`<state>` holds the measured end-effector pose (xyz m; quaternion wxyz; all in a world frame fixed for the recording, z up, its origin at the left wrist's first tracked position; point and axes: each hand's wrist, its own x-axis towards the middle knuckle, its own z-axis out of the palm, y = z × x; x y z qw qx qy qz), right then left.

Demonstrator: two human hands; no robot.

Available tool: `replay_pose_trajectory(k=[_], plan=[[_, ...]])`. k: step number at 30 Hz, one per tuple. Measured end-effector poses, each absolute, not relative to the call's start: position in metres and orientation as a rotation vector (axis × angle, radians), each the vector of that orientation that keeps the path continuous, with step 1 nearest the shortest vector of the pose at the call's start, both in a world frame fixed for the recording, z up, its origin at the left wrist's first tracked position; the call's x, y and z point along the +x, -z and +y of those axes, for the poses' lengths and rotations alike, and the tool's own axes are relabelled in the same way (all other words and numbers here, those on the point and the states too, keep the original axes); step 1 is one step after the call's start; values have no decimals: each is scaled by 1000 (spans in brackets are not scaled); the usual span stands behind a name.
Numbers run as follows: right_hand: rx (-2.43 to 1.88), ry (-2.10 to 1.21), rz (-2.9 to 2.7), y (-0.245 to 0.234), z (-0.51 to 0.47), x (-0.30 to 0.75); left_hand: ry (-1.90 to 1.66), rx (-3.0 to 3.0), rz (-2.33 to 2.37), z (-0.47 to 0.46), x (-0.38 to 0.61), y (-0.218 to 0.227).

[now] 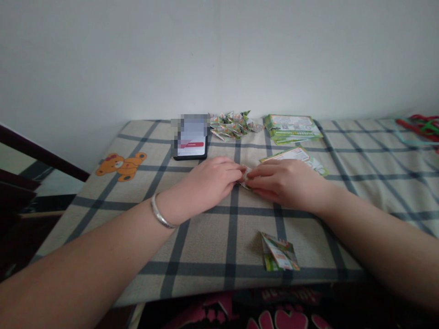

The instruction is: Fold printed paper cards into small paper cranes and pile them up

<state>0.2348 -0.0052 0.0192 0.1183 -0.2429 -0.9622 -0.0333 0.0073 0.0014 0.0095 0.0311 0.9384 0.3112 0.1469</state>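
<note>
One small folded paper piece point(245, 177) sits mid-table, pinched between the fingertips of the left hand point(209, 183) and right hand point(286, 183). One folded leaflet point(279, 257) lies nearer, one flat leaflet point(295, 157) beyond. Farther back: a stack of glossy leaflets point(291, 128), a heap of small folded shapes point(231, 124), one phone point(191, 139), on checked cloth point(206, 237).

Phone point(190, 142); leaflet stack point(292, 128); folded-paper pile point(232, 124)
</note>
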Motion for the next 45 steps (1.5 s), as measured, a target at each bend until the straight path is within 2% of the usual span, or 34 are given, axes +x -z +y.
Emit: replay_pose_trajectory(k=[11, 17, 34, 45], plan=[[-727, -106, -2875, -22, -6, 234, -477, 2893, 946, 5, 3, -9], [-831, 3, -2817, -15, -7, 233, -541, 2822, 969, 8, 2, -7], [-839, 45, -2817, -14, -10, 229, -557, 2796, 965, 12, 1, -2], [-884, 67, -2696, -9, -3, 227, -694, 2621, 1100, 13, 3, 1]])
